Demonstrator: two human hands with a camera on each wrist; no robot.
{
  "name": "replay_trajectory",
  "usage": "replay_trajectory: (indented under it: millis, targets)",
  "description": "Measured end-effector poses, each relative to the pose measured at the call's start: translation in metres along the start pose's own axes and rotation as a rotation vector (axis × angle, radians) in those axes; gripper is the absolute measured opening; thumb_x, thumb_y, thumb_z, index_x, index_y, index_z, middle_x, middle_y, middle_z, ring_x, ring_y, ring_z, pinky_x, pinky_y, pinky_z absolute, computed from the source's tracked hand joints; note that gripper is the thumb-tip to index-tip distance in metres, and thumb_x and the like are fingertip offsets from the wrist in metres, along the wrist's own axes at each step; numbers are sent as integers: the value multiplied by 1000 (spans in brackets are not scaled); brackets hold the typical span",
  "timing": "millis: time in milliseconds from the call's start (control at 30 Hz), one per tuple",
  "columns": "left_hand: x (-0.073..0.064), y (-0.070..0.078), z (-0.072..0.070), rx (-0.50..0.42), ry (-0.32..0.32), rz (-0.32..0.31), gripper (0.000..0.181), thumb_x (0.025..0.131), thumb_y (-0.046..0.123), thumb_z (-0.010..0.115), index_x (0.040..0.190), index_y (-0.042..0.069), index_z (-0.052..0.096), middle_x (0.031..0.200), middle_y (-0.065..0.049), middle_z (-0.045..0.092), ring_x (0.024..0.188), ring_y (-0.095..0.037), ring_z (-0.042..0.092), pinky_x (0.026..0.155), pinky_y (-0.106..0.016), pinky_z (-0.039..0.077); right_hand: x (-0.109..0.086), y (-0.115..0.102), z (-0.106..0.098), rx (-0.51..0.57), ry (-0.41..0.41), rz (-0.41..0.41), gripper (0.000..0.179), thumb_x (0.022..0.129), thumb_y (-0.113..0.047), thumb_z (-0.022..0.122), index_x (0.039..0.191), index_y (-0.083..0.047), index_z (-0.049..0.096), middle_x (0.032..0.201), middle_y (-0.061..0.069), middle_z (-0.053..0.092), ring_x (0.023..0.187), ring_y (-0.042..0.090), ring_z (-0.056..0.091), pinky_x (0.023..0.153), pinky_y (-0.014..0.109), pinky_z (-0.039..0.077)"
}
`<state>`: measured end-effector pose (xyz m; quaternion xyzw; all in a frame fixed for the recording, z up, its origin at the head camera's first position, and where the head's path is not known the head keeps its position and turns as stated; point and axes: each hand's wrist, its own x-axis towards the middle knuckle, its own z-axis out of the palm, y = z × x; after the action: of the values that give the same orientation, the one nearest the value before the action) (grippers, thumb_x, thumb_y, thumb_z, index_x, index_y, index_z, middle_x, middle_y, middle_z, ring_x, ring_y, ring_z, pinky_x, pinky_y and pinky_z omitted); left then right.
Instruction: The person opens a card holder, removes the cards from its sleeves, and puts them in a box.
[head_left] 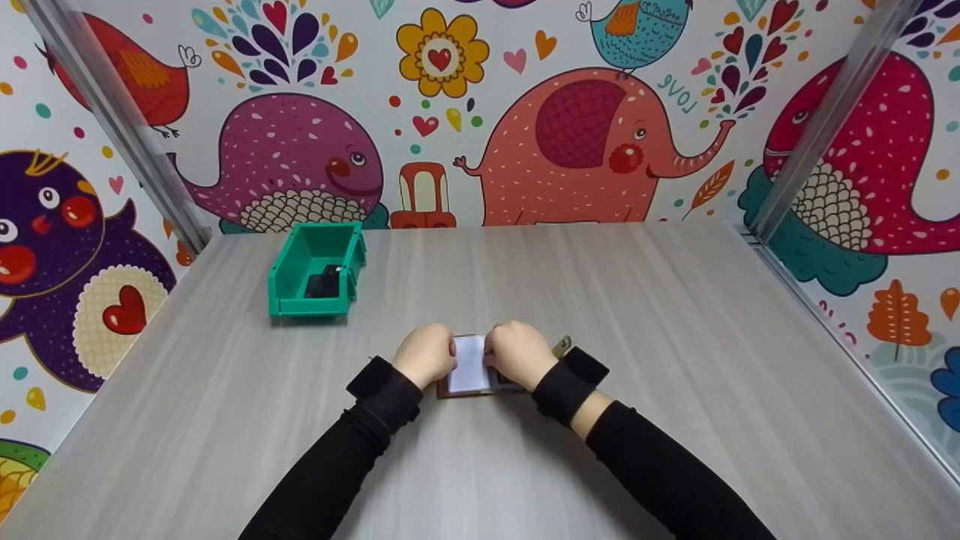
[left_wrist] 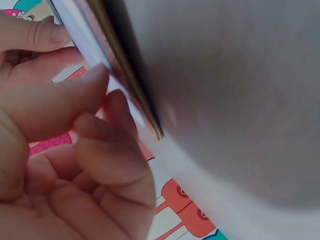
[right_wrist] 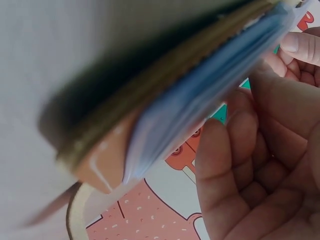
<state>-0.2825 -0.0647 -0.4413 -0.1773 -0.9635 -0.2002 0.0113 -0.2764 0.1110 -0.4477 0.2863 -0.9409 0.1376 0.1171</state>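
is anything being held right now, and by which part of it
Apparently the white page of the open booklet: left hand pinches its left edge, right hand its right edge.

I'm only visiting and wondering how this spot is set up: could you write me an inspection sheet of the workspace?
Surface: pale table with a wood-grain look.
Job's things: brown card holder, open, with a white page, bluish sleeves and a strap.
Clutter: green bin at far left, holding a black item, unidentifiable.
Grip: left hand curled at the white page; right hand curled at the sleeves.
Cables: nothing seen.
Surroundings: cartoon-animal wall, metal posts.
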Motion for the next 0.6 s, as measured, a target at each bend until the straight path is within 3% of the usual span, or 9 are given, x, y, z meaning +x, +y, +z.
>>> replay_trajectory:
  millis: [233, 433, 600]
  targets:
    - [1, 0, 0, 5, 5, 20, 20, 74, 2, 77, 64, 8, 61, 64, -2, 57, 62, -23, 54, 66, -38, 49, -1, 3, -2, 26, 8, -29, 12, 75, -9, 83, 69, -7, 73, 70, 9, 65, 68, 26, 64, 64, 39, 52]
    - [2, 1, 0, -2, -1, 6, 19, 74, 1, 75, 63, 8, 61, 64, -2, 56, 61, -22, 52, 64, -38, 48, -3, 8, -7, 60, 18, -11, 9, 78, -6, 80, 70, -6, 74, 71, 6, 67, 64, 21, 61, 62, 36, 50]
    - [2, 1, 0, -7, -4, -1, 17, 74, -1, 72, 64, 7, 61, 64, -2, 56, 61, -21, 51, 63, -37, 48, -6, 15, -14, 50, 21, 3, 2, 79, -5, 79, 78, -6, 77, 77, 6, 69, 70, 21, 64, 65, 36, 52]
